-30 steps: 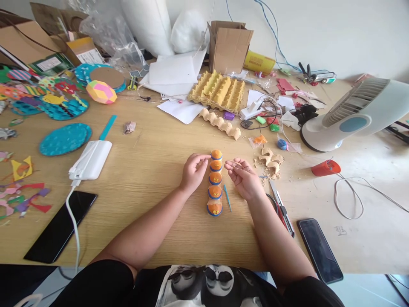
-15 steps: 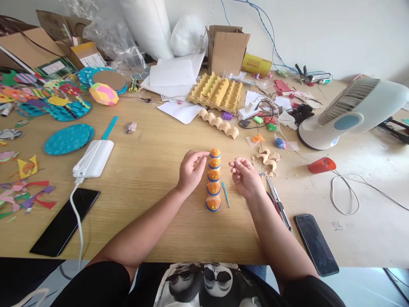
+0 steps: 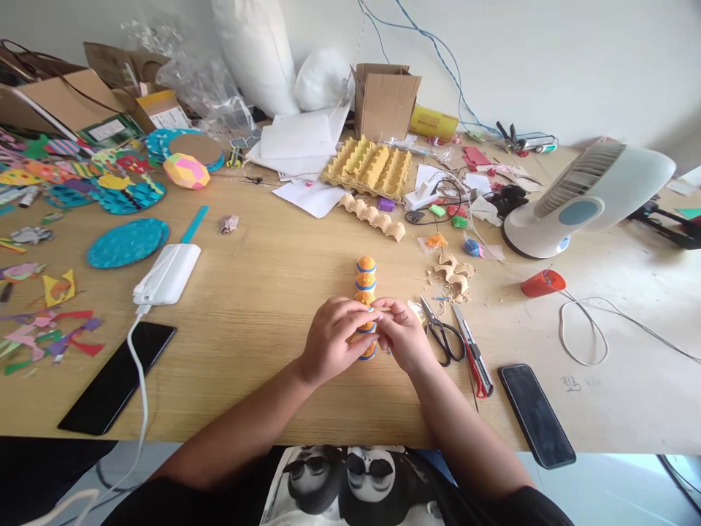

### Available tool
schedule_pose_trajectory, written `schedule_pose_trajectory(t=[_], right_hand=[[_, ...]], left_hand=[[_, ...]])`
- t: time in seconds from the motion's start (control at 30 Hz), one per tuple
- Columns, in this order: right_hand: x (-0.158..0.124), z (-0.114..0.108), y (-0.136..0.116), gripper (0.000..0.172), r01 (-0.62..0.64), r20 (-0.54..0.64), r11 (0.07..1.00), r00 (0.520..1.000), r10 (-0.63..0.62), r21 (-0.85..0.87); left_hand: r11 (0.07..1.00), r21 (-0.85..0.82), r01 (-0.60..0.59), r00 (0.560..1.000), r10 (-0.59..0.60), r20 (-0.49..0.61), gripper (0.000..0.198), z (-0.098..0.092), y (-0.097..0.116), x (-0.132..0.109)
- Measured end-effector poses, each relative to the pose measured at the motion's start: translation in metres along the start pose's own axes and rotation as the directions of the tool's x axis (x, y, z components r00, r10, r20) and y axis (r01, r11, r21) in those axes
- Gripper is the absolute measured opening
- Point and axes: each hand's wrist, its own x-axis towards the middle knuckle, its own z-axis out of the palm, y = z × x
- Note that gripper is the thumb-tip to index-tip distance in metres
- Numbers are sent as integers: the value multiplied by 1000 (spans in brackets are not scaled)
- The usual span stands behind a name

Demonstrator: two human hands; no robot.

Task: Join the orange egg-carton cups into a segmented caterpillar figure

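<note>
A row of orange domes with blue rims, like an egg-carton caterpillar [image 3: 365, 281], lies lengthwise on the table; small yellow faces show on its far domes. Over its nearer part my left hand [image 3: 336, 340] reaches in from the left, fingers bent and thumb apart from them. Its fingertips meet those of my right hand [image 3: 402, 336], which is closed in a pinch. Whatever lies between the right fingertips is too small to make out. The hands cover much of the near domes. Black-handled scissors [image 3: 447, 343] and a red utility knife [image 3: 475, 358] lie right of my right hand.
A phone [image 3: 537, 415] lies at the front right, a power bank [image 3: 169, 274] and dark slab [image 3: 117, 380] at left. Behind are a yellow egg tray [image 3: 366, 168], carton strip [image 3: 372, 217] and clay packets [image 3: 437, 239]. A white fan [image 3: 580, 197] stands at right.
My hands have come together over the caterpillar from either side of it. The scissors, partly hidden before by my right arm, now show. The view has shifted slightly.
</note>
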Motion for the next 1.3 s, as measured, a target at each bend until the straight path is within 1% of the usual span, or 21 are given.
schedule_pose_trajectory(t=[0.1, 0.23, 0.37, 0.47, 0.7, 0.8, 0.9, 0.97, 1.1, 1.3], right_hand=[[-4, 0, 1, 42, 19, 37, 1000, 999, -18, -22], [-9, 3, 2, 47, 40, 62, 998, 997, -38, -39], [-10, 4, 6, 47, 31, 75, 998, 997, -28, -45], [-11, 3, 6, 46, 27, 74, 999, 997, -24, -45], [-12, 2, 3, 40, -34, 76, 999, 997, 33, 22], [-10, 2, 5, 33, -8, 63, 1000, 998, 6, 19], [-9, 2, 7, 27, 32, 45, 999, 999, -31, -21], [-8, 1, 8, 28, 44, 30, 998, 999, -42, -42], [-7, 0, 8, 29, 39, 12, 997, 999, -38, -61], [-5, -1, 9, 33, 6, 8, 1000, 1000, -6, -9]], left_hand=[[997, 77, -27, 998, 32, -56, 32, 5, -4, -3], [987, 152, -45, 991, 63, -115, 27, 5, -4, -6], [975, 210, -69, 983, 103, -153, 27, 2, -4, -7], [972, 223, -70, 980, 109, -166, 24, 0, -6, -6], [985, 169, -26, 984, 55, -168, 15, -2, -9, -6], [989, 145, -11, 985, 36, -168, 12, -3, -10, -8], [993, 113, -28, 986, 45, -157, 14, -2, -10, -8], [995, 98, -31, 987, 45, -153, 16, -2, -11, -8], [994, 108, 0, 991, 15, -136, 19, 0, -12, -7], [991, 130, -4, 994, 18, -104, 16, 2, -15, -8]])
